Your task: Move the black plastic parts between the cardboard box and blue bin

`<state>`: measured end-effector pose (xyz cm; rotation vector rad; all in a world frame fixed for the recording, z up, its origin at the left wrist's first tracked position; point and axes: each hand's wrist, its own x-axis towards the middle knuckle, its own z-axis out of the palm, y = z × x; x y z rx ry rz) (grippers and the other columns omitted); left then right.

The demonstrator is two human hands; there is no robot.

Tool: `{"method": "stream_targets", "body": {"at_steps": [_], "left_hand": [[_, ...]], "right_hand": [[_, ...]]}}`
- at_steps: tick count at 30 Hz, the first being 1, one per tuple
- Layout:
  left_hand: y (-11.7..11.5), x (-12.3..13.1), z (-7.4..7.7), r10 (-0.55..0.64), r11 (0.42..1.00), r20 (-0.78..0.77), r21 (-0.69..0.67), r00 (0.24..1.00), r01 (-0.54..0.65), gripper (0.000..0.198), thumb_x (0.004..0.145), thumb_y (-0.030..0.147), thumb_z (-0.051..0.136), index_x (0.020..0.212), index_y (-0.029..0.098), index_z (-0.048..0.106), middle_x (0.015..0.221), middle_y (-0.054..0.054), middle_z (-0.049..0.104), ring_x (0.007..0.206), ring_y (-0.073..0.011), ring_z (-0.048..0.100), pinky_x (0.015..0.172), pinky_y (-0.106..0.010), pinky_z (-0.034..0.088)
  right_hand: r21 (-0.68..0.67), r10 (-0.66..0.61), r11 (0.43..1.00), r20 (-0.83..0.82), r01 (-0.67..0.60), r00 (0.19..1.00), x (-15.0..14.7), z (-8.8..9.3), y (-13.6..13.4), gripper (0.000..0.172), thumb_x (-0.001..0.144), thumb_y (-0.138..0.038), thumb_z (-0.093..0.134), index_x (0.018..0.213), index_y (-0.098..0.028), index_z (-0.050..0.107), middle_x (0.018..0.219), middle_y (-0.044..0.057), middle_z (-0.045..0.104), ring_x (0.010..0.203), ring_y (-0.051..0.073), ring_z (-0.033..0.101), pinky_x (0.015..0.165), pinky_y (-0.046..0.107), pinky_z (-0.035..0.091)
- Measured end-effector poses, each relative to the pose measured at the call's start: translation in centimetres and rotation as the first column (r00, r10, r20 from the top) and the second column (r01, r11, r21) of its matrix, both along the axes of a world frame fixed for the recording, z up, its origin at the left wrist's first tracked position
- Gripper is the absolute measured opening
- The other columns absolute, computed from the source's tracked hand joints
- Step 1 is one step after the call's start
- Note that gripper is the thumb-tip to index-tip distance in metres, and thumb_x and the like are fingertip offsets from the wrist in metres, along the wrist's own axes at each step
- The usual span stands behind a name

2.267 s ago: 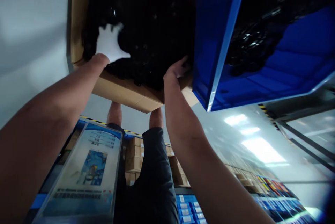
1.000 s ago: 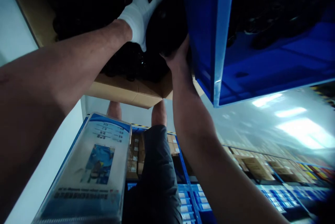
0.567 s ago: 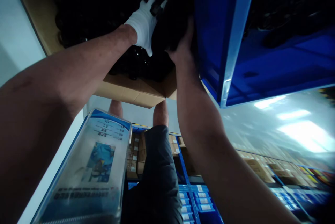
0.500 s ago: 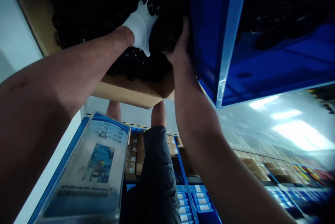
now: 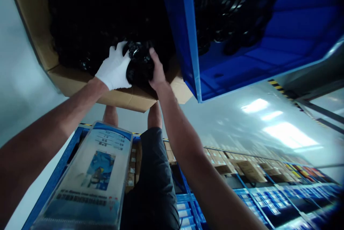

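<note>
Your two hands close on one black round part [image 5: 139, 65] from either side: your left hand [image 5: 114, 69], in a white glove, cups its left flank with the fingers curled over the top, and your bare right hand [image 5: 156, 72] presses its right flank, thumb up along the edge. So the grip is clamped on that part, both hands together.

The part sits at the near right corner of the cardboard box [image 5: 34, 29], just above the box's near rim and touching the dark heap of similar black parts [image 5: 102, 11] that fills the box. Whether it has come clear of the heap or rests in it, you cannot tell; the box is too dark.

Right of the cardboard box, touching or just beside it, stands a blue plastic bin [image 5: 282, 54] that holds only a small cluster of black parts [image 5: 228, 11], with much bare blue floor showing. Judged from that, most of the work is left: the box is full, the bin mostly bare.

Below the box lies a clear case with a printed sheet [image 5: 91, 172].
</note>
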<state>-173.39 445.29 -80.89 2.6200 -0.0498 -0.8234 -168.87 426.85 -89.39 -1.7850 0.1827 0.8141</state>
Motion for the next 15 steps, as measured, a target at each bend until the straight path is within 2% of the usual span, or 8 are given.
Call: {"method": "stream_targets", "body": {"at_steps": [2, 4, 8, 9, 12, 15], "left_hand": [[-0.3, -1.1, 2.5, 0.007, 0.999, -0.006, 0.045, 1.000, -0.006, 0.122, 0.083, 0.037, 0.093, 0.182, 0.020, 0.023, 0.177, -0.025, 0.033, 0.144, -0.0537, 0.052, 0.098, -0.070, 0.072], [-1.1, -1.8, 5.4, 0.005, 0.994, -0.002, 0.107, 1.000, -0.004, 0.115, 0.090, 0.038, 0.085, 0.183, 0.028, 0.019, 0.177, -0.022, 0.034, 0.143, -0.0539, 0.054, 0.091, -0.070, 0.074], [-3.8, -1.3, 10.8, -0.018, 0.987, 0.068, 0.163, 0.998, 0.007, 0.135, 0.090, 0.033, 0.084, 0.182, 0.053, -0.013, 0.182, -0.011, 0.029, 0.147, -0.0564, 0.049, 0.077, -0.067, 0.077], [-4.6, -0.8, 11.9, -0.029, 0.986, 0.091, 0.164, 0.995, 0.014, 0.137, 0.090, 0.033, 0.085, 0.181, 0.056, -0.014, 0.183, -0.009, 0.027, 0.148, -0.0569, 0.048, 0.076, -0.066, 0.077], [-6.9, 1.9, 14.4, -0.065, 0.987, 0.144, 0.155, 0.987, 0.043, 0.115, 0.098, 0.032, 0.079, 0.184, 0.057, 0.006, 0.185, -0.006, 0.022, 0.149, -0.0558, 0.049, 0.076, -0.063, 0.078], [-9.2, 5.6, 15.1, -0.069, 0.992, 0.190, 0.116, 0.979, 0.047, 0.099, 0.108, 0.022, 0.066, 0.183, 0.059, 0.013, 0.188, -0.003, 0.019, 0.151, -0.0534, 0.051, 0.083, -0.068, 0.078]], "right_hand": [[0.135, -0.033, 0.990, -0.074, 0.043, 0.997, -1.4, 2.1, 0.0, 0.098, 0.101, -0.097, 0.034, 0.150, -0.021, 0.072, 0.137, 0.009, 0.080, 0.161, 0.037, 0.060, 0.131, 0.067, 0.056], [0.248, -0.083, 0.962, -0.141, 0.116, 0.987, -2.1, 4.7, -0.5, 0.094, 0.097, -0.098, 0.044, 0.145, -0.024, 0.075, 0.130, 0.008, 0.081, 0.159, 0.039, 0.062, 0.127, 0.068, 0.059], [0.304, -0.197, 0.929, -0.077, 0.211, 0.977, -1.2, 11.0, -3.1, 0.070, 0.093, -0.093, 0.057, 0.120, -0.033, 0.081, 0.132, 0.004, 0.081, 0.163, 0.041, 0.057, 0.128, 0.068, 0.061], [0.315, -0.225, 0.922, -0.036, 0.225, 0.974, -0.6, 12.6, -3.9, 0.065, 0.095, -0.091, 0.059, 0.116, -0.034, 0.081, 0.137, 0.002, 0.079, 0.165, 0.041, 0.055, 0.129, 0.068, 0.059], [0.296, -0.263, 0.931, 0.137, 0.214, 0.955, 1.8, 16.9, -6.5, 0.055, 0.102, -0.083, 0.056, 0.118, -0.035, 0.079, 0.150, -0.001, 0.075, 0.172, 0.043, 0.045, 0.133, 0.072, 0.055], [0.242, -0.253, 0.956, 0.383, 0.168, 0.888, 5.2, 19.2, -8.4, 0.045, 0.109, -0.072, 0.053, 0.119, -0.038, 0.081, 0.148, -0.006, 0.076, 0.178, 0.040, 0.034, 0.139, 0.069, 0.049]]}}
